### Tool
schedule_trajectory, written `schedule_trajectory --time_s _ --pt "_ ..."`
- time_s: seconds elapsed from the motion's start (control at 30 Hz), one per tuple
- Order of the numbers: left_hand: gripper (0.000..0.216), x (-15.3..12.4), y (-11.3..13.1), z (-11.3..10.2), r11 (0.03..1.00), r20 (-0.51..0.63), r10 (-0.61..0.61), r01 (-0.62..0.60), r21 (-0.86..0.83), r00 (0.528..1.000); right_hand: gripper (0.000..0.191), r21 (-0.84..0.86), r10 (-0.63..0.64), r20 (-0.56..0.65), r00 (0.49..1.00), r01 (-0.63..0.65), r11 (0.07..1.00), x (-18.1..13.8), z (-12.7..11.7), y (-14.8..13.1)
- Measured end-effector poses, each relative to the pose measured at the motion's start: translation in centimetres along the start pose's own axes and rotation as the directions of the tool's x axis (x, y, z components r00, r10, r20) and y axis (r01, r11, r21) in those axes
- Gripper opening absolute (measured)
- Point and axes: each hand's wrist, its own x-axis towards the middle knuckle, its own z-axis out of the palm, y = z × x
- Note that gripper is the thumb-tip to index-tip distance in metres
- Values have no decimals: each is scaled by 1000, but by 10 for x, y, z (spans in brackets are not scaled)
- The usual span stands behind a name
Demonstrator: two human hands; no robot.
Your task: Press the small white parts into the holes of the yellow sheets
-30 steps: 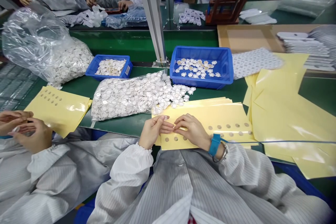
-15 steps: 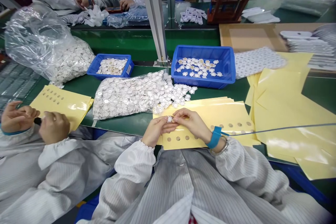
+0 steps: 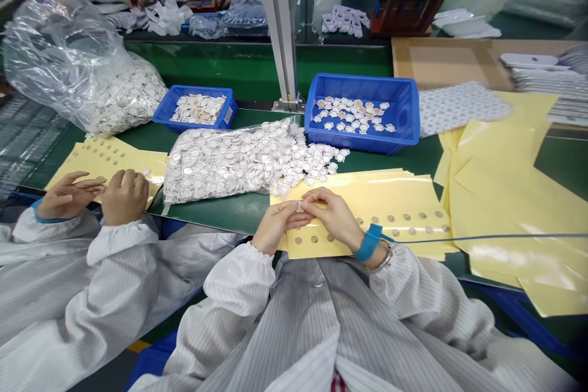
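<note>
Hands [image 3: 333,215] pinching small white disc [image 3: 299,207], yellow sheets [image 3: 390,193] beneath

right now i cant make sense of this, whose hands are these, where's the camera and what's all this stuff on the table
There is no machine here: a person works bare-handed, seen from a camera worn on the head, looking forward and down. The left hand and right hand hold a small round piece at their fingertips, above yellow sheets. Behind, on the green table, a clear bag spills similar pieces; more lie in a small blue tray and a larger blue tray. The co-worker's hands are at far left.
</note>
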Motion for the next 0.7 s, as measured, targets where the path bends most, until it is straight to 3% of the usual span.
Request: schedule_trajectory --time_s 0.5,0.7 --pt "32 1 -1 -2 1000 60 10 -11 15 998 14 -45 -63 -49 997 60 997 0 4 4" --pt "32 -11 10 8 997 75 81 -80 -17 994 23 3 -101 -59 993 101 995 -2 0 -11"
